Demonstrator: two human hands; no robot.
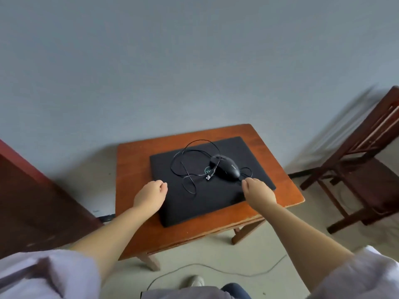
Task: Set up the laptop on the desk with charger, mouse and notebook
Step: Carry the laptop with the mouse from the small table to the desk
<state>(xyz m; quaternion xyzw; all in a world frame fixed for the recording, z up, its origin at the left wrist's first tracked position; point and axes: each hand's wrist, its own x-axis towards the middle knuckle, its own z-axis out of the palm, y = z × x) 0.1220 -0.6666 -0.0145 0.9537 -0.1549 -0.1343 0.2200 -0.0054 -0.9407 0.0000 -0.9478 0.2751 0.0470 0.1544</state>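
- Furniture in dark red-brown wood (32, 203) is sitting at the far left, well apart from the desk.
- Left hand (151, 194) is hovering over the near left corner of the closed black laptop (207, 190); I am seeing its fingers curled in loosely and gripping nothing.
- Laptop is lying flat and slightly skewed on the small orange-brown desk (133, 169), taking up most of the top.
- Mouse cable (190, 160) is looping across the lid, with its USB plug (209, 176) resting just left of the mouse.
- Black mouse (226, 169) is sitting on the lid, toward the right.
- Right hand (258, 189) is reaching in just beside the mouse's near end; its fingertips are pinched narrow, but I cannot tell whether they are gripping the cable.
- Dark wooden chair (356, 169) is standing at the right, apart from the desk.
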